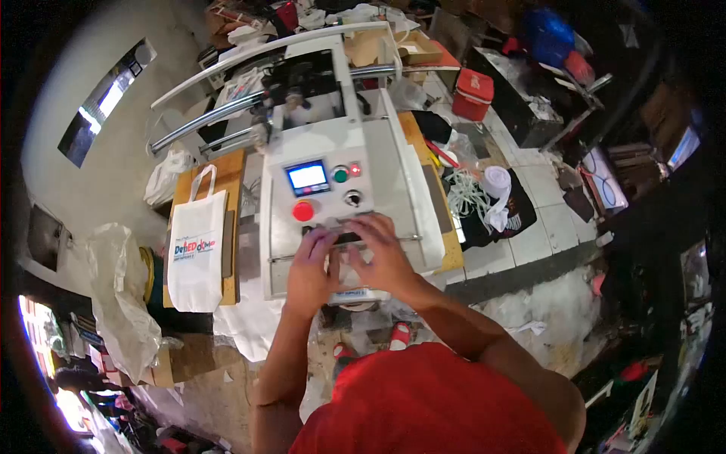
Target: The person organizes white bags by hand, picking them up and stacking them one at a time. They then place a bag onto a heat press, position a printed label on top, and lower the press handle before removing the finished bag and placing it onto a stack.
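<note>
A white press machine (333, 144) with a front control panel stands before me. My left hand (312, 265) is at its near front, fingers bent together over the left end of a dark handle-like strip (348, 237). Across its right end lie the curled fingers of my right hand (380, 253), the thumb held lower and apart. Both hands partly hide the strip. Just above them on the panel are a red push button (302, 210), a black knob (352, 198), a green button (340, 175) and a lit screen (308, 177).
A white printed tote bag (198, 250) lies on a wooden board left of the machine. To the right, a white roll (496, 181) and tangled white cord (469, 195) rest near dark cloth. A red box (473, 94) stands farther back. Metal rails (208, 121) project left.
</note>
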Available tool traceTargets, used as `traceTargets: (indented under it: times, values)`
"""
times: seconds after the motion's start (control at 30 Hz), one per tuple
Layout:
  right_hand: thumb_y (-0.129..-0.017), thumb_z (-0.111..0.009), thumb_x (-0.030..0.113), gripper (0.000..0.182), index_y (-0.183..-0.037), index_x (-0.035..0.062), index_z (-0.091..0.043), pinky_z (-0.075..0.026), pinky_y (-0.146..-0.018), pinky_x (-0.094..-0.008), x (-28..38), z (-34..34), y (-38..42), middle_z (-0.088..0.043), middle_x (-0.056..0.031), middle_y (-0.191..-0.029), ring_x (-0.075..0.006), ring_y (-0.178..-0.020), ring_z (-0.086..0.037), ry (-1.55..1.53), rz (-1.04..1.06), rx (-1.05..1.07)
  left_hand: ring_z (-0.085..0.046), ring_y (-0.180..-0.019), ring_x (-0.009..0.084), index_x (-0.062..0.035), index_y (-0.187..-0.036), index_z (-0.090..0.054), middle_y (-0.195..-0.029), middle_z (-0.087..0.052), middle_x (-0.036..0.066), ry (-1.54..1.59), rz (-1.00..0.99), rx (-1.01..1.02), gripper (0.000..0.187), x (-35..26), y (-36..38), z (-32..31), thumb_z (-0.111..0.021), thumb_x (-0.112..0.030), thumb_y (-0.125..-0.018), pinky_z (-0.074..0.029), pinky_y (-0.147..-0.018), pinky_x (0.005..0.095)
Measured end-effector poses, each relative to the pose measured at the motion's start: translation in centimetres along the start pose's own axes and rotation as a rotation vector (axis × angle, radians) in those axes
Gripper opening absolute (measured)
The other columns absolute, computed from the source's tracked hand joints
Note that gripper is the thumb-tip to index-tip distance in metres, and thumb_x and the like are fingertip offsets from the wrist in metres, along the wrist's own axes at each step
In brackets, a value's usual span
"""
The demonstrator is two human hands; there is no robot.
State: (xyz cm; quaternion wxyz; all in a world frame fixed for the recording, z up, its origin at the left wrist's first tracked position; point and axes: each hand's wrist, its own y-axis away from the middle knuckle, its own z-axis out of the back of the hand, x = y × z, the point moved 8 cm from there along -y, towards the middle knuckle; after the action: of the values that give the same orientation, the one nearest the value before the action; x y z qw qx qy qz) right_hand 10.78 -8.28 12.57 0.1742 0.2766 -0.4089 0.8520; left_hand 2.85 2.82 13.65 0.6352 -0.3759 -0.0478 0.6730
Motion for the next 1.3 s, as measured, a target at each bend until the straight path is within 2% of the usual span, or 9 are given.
traceTargets:
  times: [0.13, 0.33, 0.43, 0.53, 0.63, 0.8, 0.9, 1.1, 1.3]
  values:
    - [-0.08, -0.074, 0.023, 0.048, -0.122, 0.0042, -0.061, -0.039, -0.105, -0.0523, -0.6, 1.3, 1.0, -0.056, -0.0177, -0.122, -0.0393, -0.12, -0.048, 0.139, -0.097, -0.043, -0.066, -0.1, 0.0342, -0.0059, -0.109, -0.064, -0.107, -0.066, 0.015, 0.099, 0.035, -0.02, 0.026, -0.7, 5.4, 2.9, -0.067, 0.0, -0.084, -0.056, -0.08, 0.0387]
    - [-0.075, -0.082, 0.037, 0.038, -0.097, 0.0123, -0.063, -0.035, -0.095, -0.051, -2.2, -2.2, 0.1, -0.061, -0.0112, -0.105, -0.0324, -0.103, -0.055, 0.493, -0.204, -0.096, -0.07, -0.087, 0.0229, 0.0002, -0.104, -0.069, -0.099, -0.071, 0.014, 0.613, 0.685, 0.386, 0.02, 13.0, 24.6, 1.1, -0.065, -0.003, -0.085, -0.056, -0.075, 0.0341]
    - [-0.077, -0.083, 0.028, 0.032, -0.093, 0.0096, -0.062, -0.038, -0.092, -0.0483, -3.9, -1.9, 0.4, -0.063, -0.0113, -0.099, -0.032, -0.095, -0.057, 0.592, -0.147, -0.169, -0.071, -0.088, 0.0268, -0.0011, -0.09, -0.073, -0.099, -0.073, 0.014, 0.39, 0.852, 0.362, 0.01, 23.6, 33.2, 2.7, -0.067, -0.007, -0.084, -0.057, -0.076, 0.0355]
    - [-0.081, -0.08, 0.022, 0.027, -0.09, 0.0065, -0.06, -0.04, -0.088, -0.0448, -3.9, -1.5, 0.3, -0.062, -0.0108, -0.093, -0.0325, -0.092, -0.056, 0.706, -0.105, -0.217, -0.062, -0.099, 0.0398, -0.0037, -0.109, -0.063, -0.103, -0.065, 0.021, -0.104, 0.825, 0.1, 0.037, 36.6, 44.2, 3.6, -0.075, -0.025, -0.081, -0.051, -0.088, 0.0478]
    - [-0.082, -0.079, 0.02, 0.027, -0.088, 0.0046, -0.057, -0.04, -0.086, -0.0445, -6.1, -0.5, 1.6, -0.061, -0.0116, -0.092, -0.0322, -0.093, -0.054, 0.796, -0.139, -0.148, -0.054, -0.11, 0.0415, -0.0038, -0.12, -0.056, -0.116, -0.058, 0.021, -0.436, 1.138, 0.058, 0.063, 42.4, 44.1, 8.2, -0.083, -0.038, -0.074, -0.045, -0.096, 0.0501]
    - [-0.083, -0.078, 0.018, 0.029, -0.087, 0.0021, -0.054, -0.041, -0.081, -0.0458, -6.2, 0.1, 1.7, -0.055, -0.0116, -0.087, -0.0321, -0.091, -0.05, 0.912, -0.115, -0.165, -0.052, -0.12, 0.04, -0.0038, -0.132, -0.05, -0.128, -0.054, 0.021, -0.236, 1.48, 0.162, 0.093, 48.1, 46.9, 6.6, -0.088, -0.054, -0.063, -0.045, -0.099, 0.0518]
    - [-0.084, -0.077, 0.019, 0.028, -0.089, 0.0032, -0.054, -0.041, -0.082, -0.0461, -5.9, 0.2, 2.4, -0.054, -0.0113, -0.087, -0.0322, -0.091, -0.05, 0.821, 0.017, -0.279, -0.054, -0.121, 0.04, -0.0021, -0.134, -0.046, -0.128, -0.057, 0.022, -0.184, 1.512, 0.185, 0.098, 49.2, 47.3, 6.0, -0.092, -0.047, -0.059, -0.047, -0.1, 0.0474]
    - [-0.082, -0.079, 0.023, 0.035, -0.098, 0.0035, -0.055, -0.04, -0.091, -0.0478, -4.3, -0.4, 0.6, -0.057, -0.0126, -0.096, -0.0339, -0.097, -0.052, 0.85, -0.216, -0.181, -0.056, -0.116, 0.0417, 0.0008, -0.129, -0.047, -0.126, -0.056, 0.024, -0.112, 1.422, 0.076, 0.093, 48.4, 46.4, 6.9, -0.092, -0.043, -0.06, -0.047, -0.098, 0.0487]
    - [-0.084, -0.079, 0.021, 0.056, -0.126, -0.0028, -0.051, -0.036, -0.106, -0.0469, 3.0, -2.8, 6.9, -0.053, -0.0187, -0.125, -0.0331, -0.12, -0.049, 0.764, -0.25, -0.477, -0.054, -0.118, 0.0389, -0.0045, -0.126, -0.049, -0.122, -0.056, 0.018, -0.286, 1.422, 0.092, 0.087, 47.1, 45.6, 7.9, -0.091, -0.045, -0.061, -0.048, -0.095, 0.0512]
